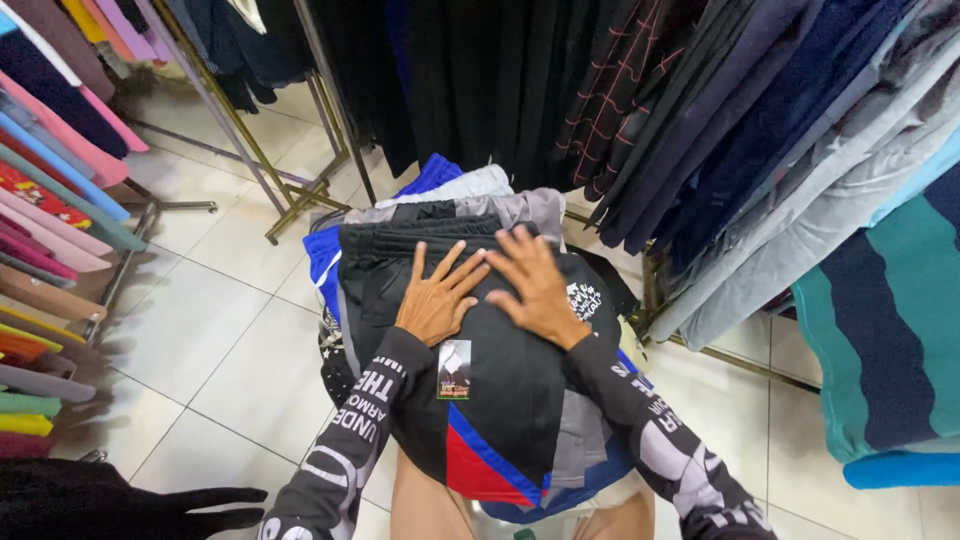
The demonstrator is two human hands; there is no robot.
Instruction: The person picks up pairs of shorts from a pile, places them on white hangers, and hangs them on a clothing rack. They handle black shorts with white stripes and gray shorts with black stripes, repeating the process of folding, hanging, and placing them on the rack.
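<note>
clothing racks around; left hand (437, 297), right hand (537, 287) flat, fingers spread, pressing black shorts (480, 370).

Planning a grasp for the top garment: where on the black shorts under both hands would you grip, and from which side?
Probably the elastic waistband of the black shorts, at the far end of the stack, coming from above. It lies flat and exposed past the fingertips of the left hand and right hand, which press open-palmed on the fabric. The near end with the hang tag drapes over the pile's edge, so it looks less stable.
</note>
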